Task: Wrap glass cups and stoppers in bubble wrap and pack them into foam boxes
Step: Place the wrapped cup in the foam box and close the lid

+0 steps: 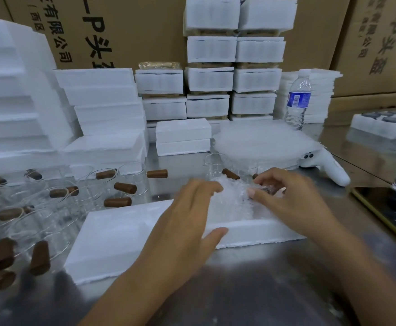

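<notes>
Your left hand (pixel 192 212) lies flat, fingers straight, pressing the bubble wrap bundle (pixel 229 201) into the right end of the foam box (pixel 112 234). Your right hand (pixel 284 198) pinches the bundle's far side. Left of the box, many glass cups (pixel 39 222) and stoppers (pixel 125 187) lie unwrapped (plenty left, I judge). What the wrap holds is unclear.

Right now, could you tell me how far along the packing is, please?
Done: closed foam boxes stacked at the back. In hand: the left hand presses and the right hand pinches bubble wrap at the front foam box. Left: many bare cups and stoppers.
</notes>
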{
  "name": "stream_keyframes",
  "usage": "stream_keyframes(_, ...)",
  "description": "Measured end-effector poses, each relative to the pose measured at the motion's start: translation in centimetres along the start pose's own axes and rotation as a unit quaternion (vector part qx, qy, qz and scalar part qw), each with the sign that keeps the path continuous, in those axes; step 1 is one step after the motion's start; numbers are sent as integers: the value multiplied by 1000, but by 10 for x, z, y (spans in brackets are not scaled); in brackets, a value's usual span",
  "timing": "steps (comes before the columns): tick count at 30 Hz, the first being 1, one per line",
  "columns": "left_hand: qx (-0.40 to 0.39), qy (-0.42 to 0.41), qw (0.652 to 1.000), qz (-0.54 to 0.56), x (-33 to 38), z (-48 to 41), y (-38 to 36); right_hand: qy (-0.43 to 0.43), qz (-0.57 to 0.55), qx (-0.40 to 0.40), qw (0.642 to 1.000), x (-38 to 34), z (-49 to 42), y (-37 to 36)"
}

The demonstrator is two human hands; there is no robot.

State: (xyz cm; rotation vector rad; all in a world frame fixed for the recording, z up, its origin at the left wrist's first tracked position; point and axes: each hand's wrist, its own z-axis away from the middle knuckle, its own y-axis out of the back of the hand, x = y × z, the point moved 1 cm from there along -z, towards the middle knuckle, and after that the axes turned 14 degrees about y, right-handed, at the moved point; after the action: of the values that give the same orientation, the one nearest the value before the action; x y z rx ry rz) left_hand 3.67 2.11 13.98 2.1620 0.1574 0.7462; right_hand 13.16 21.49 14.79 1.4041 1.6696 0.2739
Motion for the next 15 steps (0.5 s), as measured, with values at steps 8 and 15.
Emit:
stream_keyframes(8, 14, -21, 998, -57, -4, -2, 2, -17, -19, 29, 999, 8, 7, 0)
stream_keyframes(15, -71, 13, 996, -47, -6, -1, 3, -30, -106, 27, 994, 8, 4, 1)
